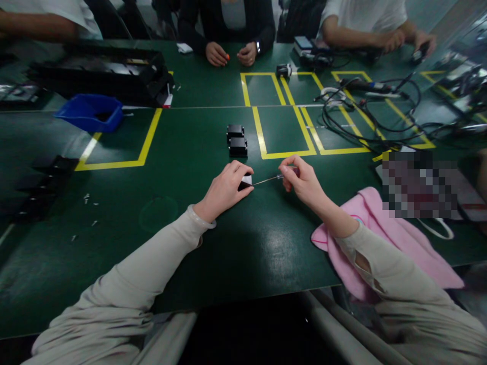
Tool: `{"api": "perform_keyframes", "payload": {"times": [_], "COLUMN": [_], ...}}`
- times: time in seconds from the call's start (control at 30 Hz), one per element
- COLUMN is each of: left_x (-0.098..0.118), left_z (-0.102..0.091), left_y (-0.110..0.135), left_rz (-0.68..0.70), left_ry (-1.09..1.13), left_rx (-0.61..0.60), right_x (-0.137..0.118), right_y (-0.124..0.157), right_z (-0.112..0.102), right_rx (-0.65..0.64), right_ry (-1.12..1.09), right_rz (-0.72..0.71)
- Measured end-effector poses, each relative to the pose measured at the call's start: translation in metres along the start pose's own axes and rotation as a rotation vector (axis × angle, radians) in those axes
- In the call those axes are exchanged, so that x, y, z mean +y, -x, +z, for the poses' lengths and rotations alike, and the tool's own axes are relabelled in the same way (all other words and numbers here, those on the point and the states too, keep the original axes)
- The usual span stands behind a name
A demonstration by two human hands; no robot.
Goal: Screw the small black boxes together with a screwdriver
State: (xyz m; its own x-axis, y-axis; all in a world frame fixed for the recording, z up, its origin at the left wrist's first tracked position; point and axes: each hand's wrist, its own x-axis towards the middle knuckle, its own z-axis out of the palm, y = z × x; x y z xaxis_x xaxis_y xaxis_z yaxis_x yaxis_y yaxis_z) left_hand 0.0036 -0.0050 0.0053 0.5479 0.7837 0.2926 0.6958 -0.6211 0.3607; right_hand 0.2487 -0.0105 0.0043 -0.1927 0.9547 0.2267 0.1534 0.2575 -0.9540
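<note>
My left hand (227,188) grips a small black part (247,179) between thumb and fingers, nearer me than 2 black blocks (238,146) on the green table (213,284). My right hand (299,178) grasps what appears to be a screwdriver (267,180) by its handle, its tip at or close to the part's right edge. Assessment: the part should be held firmly against turning, fingertips clear of the tip, the shaft aligned with the work, pressure steady. Markings: no brand, label or writing legible; 1 item at right (418,185) is pixelated.
</note>
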Motion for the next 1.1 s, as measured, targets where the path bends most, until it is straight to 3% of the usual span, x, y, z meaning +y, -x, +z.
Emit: {"api": "perform_keyframes", "payload": {"times": [0.53,1.1], "left_x": [-0.0003,-0.0002], "left_z": [-0.0002,0.0004], "left_y": [0.0000,-0.0002], "left_rz": [0.004,0.001], "left_ry": [-0.004,0.002], "left_rx": [0.000,0.004], "right_x": [-0.0007,0.0013], "right_y": [0.0007,0.0000], "right_z": [-0.0003,-0.0005], "right_rx": [-0.007,0.000], "right_ry": [0.004,0.039], "right_rz": [-0.046,0.006]}}
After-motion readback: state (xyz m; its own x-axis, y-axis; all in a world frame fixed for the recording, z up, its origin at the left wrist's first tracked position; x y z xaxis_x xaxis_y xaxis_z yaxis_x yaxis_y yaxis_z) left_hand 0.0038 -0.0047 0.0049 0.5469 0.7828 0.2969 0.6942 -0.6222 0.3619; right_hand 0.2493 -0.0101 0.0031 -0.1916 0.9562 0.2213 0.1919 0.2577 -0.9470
